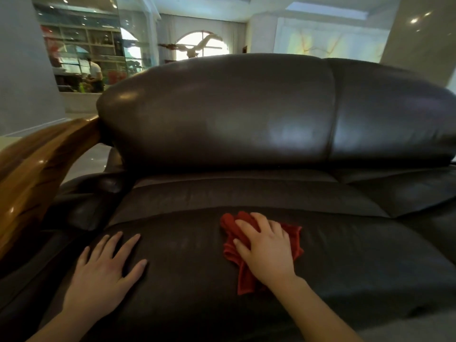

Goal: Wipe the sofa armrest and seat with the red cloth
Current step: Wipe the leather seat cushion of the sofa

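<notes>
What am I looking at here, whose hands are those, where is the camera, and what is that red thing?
There is no machine here. This is one picture from a wide-angle camera worn on a person's head, looking forward and down, so the two bare hands are the wearer's own and the edges look bent.

The big dark shape is a leather sofa: its seat cushion is in front, the backrest rises behind, and a glossy wooden armrest curves down the left side.

The right hand lies flat on a crumpled red cloth, pressing it onto the seat as for wiping. The left hand rests open on the cushion, fingers spread, holding nothing.

Behind the sofa is a room with arched windows and shelves.
</notes>
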